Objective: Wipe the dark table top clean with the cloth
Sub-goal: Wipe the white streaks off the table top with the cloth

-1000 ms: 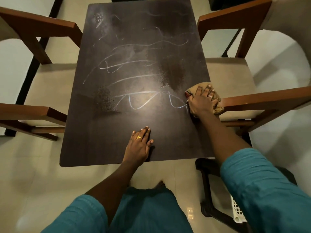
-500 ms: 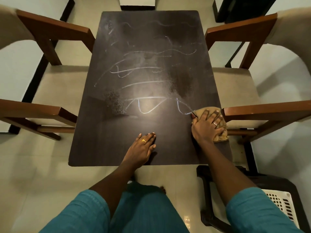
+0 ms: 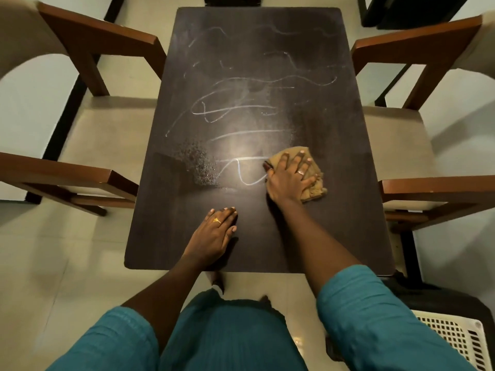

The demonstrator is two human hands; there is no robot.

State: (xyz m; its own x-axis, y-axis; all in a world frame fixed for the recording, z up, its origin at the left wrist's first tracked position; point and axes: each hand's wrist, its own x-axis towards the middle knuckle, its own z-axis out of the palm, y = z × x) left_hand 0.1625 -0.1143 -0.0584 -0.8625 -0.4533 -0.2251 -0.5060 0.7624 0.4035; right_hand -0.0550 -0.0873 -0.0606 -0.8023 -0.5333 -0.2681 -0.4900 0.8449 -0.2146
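The dark table top (image 3: 334, 124) fills the middle of the view, marked with white chalk-like scribbles and a patch of speckled droplets (image 3: 199, 163). A tan cloth (image 3: 312, 184) lies bunched on the table right of centre. My right hand (image 3: 290, 176) presses flat on it with straight, spread fingers, at the right end of the nearest white squiggle (image 3: 241, 171). My left hand (image 3: 214, 236) rests flat on the bare table near the front edge, fingers straight, holding nothing.
Wooden armchairs with beige seats flank the table, one on the left (image 3: 107, 135) and one on the right (image 3: 396, 140). A dark stool and a white perforated basket (image 3: 455, 338) stand on the floor at lower right. Pale floor tiles surround the table.
My right hand has slid the cloth leftward from the table's right edge in toward the middle, wiping away the right part of the nearest white squiggle. My left hand stays put.
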